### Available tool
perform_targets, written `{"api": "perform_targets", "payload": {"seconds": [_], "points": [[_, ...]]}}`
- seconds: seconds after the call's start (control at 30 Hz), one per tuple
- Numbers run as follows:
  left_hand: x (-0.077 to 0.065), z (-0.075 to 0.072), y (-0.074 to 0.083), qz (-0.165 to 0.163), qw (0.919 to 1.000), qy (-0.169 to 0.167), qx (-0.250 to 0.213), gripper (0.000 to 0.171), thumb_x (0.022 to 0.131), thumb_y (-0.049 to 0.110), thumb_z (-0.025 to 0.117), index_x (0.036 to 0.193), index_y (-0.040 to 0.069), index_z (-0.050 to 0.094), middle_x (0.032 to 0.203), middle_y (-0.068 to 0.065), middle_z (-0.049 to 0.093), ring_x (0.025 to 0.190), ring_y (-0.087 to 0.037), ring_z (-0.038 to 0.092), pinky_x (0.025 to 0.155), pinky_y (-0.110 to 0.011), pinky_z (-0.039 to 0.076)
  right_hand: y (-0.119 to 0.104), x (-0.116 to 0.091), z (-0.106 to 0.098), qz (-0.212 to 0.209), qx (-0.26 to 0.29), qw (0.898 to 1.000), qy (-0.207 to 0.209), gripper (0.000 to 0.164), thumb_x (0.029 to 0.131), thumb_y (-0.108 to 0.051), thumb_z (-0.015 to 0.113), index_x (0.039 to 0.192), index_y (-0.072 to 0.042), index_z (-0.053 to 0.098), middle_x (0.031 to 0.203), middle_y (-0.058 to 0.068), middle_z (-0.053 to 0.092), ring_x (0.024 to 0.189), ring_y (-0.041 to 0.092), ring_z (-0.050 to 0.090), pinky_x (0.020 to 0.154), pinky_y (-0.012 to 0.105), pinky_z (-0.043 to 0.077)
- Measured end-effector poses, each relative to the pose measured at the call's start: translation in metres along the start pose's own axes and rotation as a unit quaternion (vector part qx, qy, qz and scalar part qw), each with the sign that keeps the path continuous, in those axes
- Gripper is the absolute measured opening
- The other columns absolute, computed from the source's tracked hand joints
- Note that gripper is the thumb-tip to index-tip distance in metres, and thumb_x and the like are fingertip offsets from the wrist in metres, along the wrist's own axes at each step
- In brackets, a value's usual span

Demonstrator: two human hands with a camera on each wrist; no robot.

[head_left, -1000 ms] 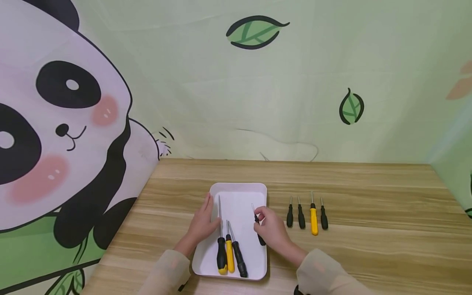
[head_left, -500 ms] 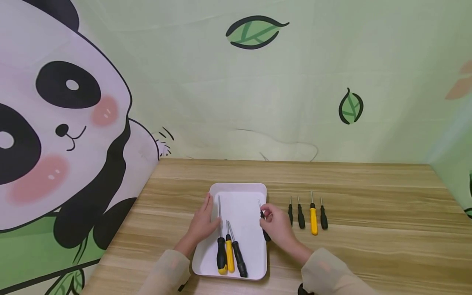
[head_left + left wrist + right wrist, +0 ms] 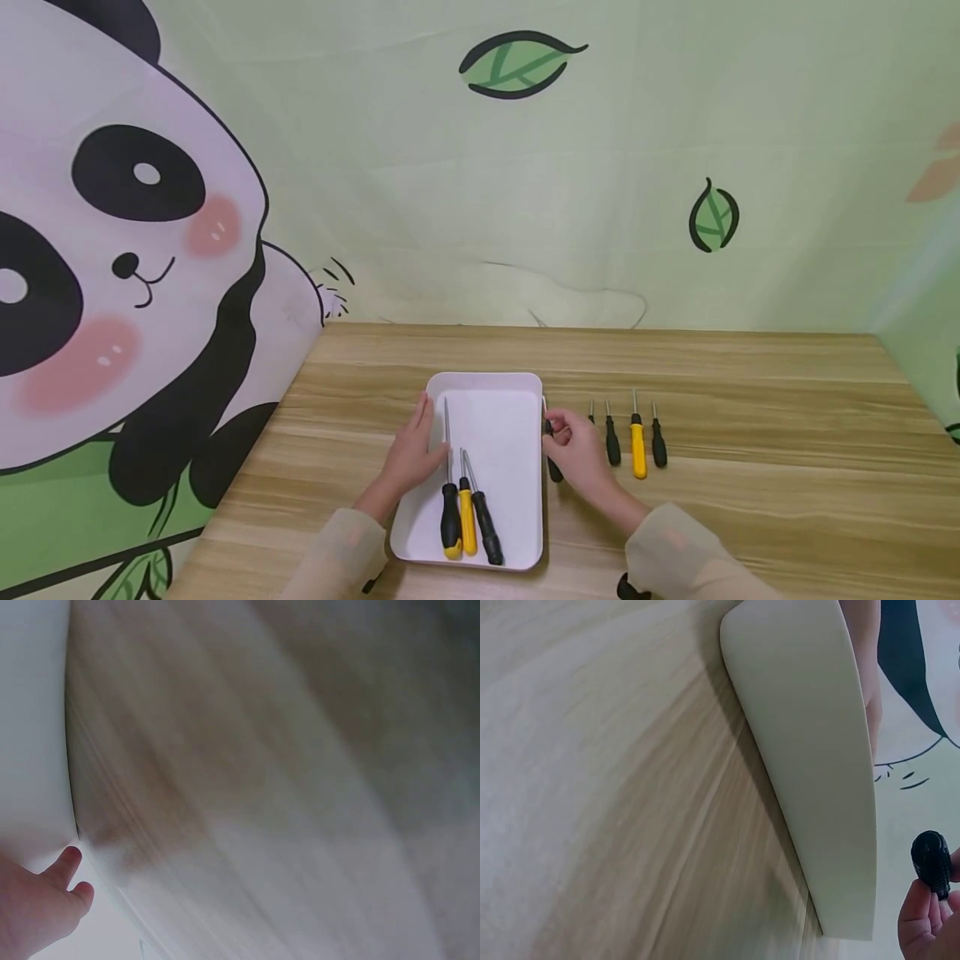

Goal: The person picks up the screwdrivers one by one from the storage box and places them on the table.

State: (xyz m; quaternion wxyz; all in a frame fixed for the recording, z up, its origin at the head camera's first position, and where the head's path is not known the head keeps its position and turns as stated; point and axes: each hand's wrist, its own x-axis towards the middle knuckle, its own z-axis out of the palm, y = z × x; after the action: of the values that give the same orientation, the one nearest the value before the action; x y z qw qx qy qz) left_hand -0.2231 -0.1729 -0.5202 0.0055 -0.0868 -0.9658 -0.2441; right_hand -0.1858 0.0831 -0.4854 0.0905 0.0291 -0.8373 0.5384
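My right hand (image 3: 585, 458) pinches a small black-handled screwdriver (image 3: 555, 471) just outside the right wall of the white tray (image 3: 510, 467). In the right wrist view, the rounded end of its black handle (image 3: 931, 855) shows between thumb and fingers, level with the tray's side. On the tray's left rim rests my left hand (image 3: 408, 457), its fingers straight along the wall. Three screwdrivers lie in the tray: a long black one with a yellow end (image 3: 450, 517), a yellow-handled one (image 3: 468, 521) and another black one (image 3: 489, 529).
Right of the tray, a row of screwdrivers lies on the wooden table (image 3: 772, 417): a black one (image 3: 612, 442), a yellow one (image 3: 638, 450) and another black one (image 3: 659, 443). One more screwdriver (image 3: 592, 410) is mostly hidden behind my right hand. A printed wall cloth (image 3: 420, 208) rises behind the table.
My right hand has carried the black screwdriver rightward from over the tray, past its right rim, toward the row on the table. The left hand and tray have stayed put.
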Motion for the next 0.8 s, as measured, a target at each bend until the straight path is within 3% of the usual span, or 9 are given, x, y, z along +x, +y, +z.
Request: {"api": "perform_targets", "payload": {"seconds": [0.53, 0.8], "points": [[0.000, -0.001, -0.001, 0.003, 1.0000, 0.000, -0.003, 0.076, 0.079, 0.024, 0.057, 0.140, 0.000, 0.017, 0.148, -0.014, 0.013, 0.119, -0.036, 0.041, 0.098, -0.047, 0.034, 0.010, 0.004, -0.013, -0.007, 0.014, 0.999, 0.030, 0.023, 0.072, 0.000, 0.063, 0.096, 0.002, 0.062, 0.082, 0.011, 0.057, 0.067, 0.012, 0.050, 0.057, 0.016, 0.045], [0.000, -0.002, 0.000, 0.003, 1.0000, 0.000, -0.004, 0.077, 0.079, 0.024, 0.057, 0.140, 0.000, 0.017, 0.148, -0.013, 0.013, 0.108, -0.033, 0.048, 0.097, -0.046, 0.036, 0.015, 0.007, -0.023, -0.003, -0.005, 0.999, 0.050, 0.022, 0.073, -0.001, 0.064, 0.094, 0.002, 0.063, 0.079, 0.010, 0.058, 0.064, 0.010, 0.048, 0.055, 0.015, 0.044]]}}
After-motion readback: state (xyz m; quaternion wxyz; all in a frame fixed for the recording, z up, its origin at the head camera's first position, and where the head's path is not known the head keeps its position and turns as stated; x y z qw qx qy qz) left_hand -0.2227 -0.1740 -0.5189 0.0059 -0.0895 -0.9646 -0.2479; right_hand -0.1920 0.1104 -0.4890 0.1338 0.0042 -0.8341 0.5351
